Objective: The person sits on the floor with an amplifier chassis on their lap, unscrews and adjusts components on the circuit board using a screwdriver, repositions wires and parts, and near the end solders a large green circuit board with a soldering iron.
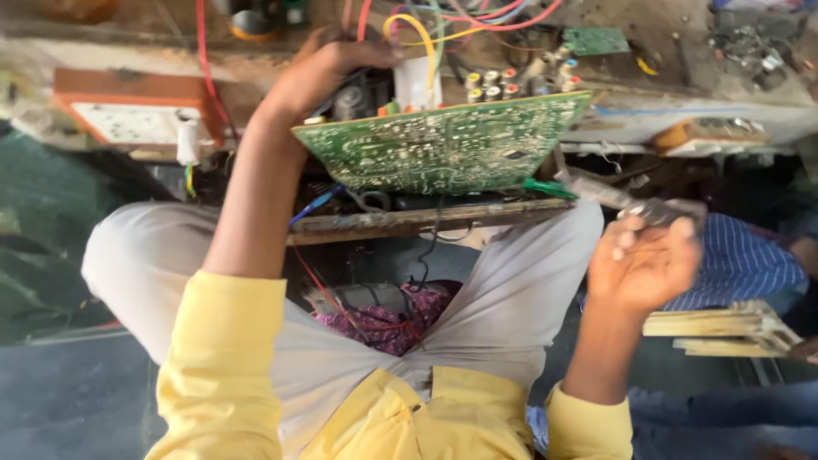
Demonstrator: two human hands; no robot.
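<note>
Nearest to us, our right hand (643, 264) is raised palm-up beside our knee, its fingers curled loosely around a small dark tool (656, 209), blurred, held near the right corner of the green circuit board (447, 145). Beyond it, the board stands tilted, solder side toward us, over the wooden ledge (409, 221), and our left hand (328, 72) is closed over its far top-left edge. Farthest off, coloured wires (460, 25) loop above the board across the cluttered workbench (682, 119).
</note>
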